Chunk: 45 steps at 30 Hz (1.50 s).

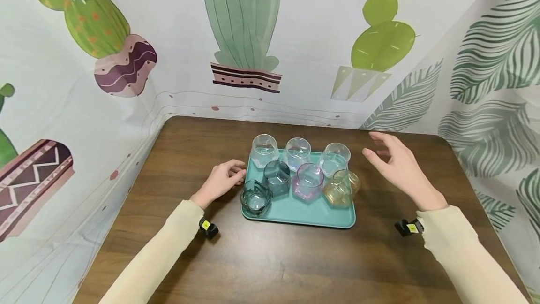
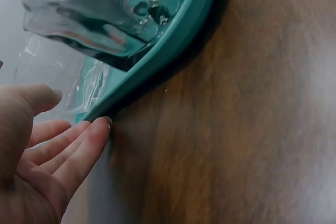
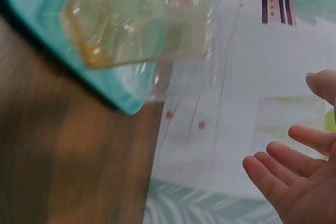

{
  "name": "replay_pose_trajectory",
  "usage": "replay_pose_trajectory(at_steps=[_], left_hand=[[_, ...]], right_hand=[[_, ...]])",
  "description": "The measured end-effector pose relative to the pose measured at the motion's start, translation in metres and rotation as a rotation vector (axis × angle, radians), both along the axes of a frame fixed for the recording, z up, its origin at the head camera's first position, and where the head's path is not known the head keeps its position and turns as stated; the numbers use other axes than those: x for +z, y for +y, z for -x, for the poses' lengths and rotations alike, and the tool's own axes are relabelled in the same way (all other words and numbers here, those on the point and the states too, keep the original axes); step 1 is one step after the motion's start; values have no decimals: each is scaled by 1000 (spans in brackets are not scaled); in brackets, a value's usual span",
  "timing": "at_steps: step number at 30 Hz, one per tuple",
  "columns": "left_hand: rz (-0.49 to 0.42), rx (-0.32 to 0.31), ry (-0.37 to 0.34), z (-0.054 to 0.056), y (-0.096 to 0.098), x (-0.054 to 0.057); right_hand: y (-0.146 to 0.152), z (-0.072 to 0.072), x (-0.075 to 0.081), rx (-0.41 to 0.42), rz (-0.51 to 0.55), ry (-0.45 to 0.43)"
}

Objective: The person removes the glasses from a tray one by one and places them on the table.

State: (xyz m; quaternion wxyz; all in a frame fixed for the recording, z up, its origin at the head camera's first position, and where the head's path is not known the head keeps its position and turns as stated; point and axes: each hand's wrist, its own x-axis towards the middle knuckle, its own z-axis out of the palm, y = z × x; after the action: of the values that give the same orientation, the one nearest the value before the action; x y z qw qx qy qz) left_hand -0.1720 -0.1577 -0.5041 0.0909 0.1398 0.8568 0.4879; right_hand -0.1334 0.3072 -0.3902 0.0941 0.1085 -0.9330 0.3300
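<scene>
A teal tray bears several drinking glasses. At its back stand three clear glasses: the left, the middle and the right one. In front of them are a smoky grey glass, a pink-purple glass and an amber glass. Another dark grey glass sits in the front left corner. My left hand is beside the tray's left side, its fingertips right at the rim, fingers loosely bent. My right hand hovers right of the tray, fingers spread, holding nothing.
The tray lies on a brown wooden table with rounded back corners. Behind and beside it hangs a white cloth printed with cacti and leaves. A small black strap device is on the left wrist, another on the right.
</scene>
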Motion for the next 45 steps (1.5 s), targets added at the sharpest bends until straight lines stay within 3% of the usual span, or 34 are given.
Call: replay_pose_trajectory(at_steps=[8, 22, 32, 45], left_hand=[[-56, 0, -91, -1, 5, -4], [-98, 18, -193, 6, 4, -8], [-93, 32, -196, 6, 1, -9], [-94, 16, -180, 7, 7, -14]], right_hand=[[-36, 18, 9, 82, 20, -21], [-102, 48, 14, 218, 89, -177], [-143, 66, 13, 333, 89, -241], [-185, 86, 0, 429, -27, -288]])
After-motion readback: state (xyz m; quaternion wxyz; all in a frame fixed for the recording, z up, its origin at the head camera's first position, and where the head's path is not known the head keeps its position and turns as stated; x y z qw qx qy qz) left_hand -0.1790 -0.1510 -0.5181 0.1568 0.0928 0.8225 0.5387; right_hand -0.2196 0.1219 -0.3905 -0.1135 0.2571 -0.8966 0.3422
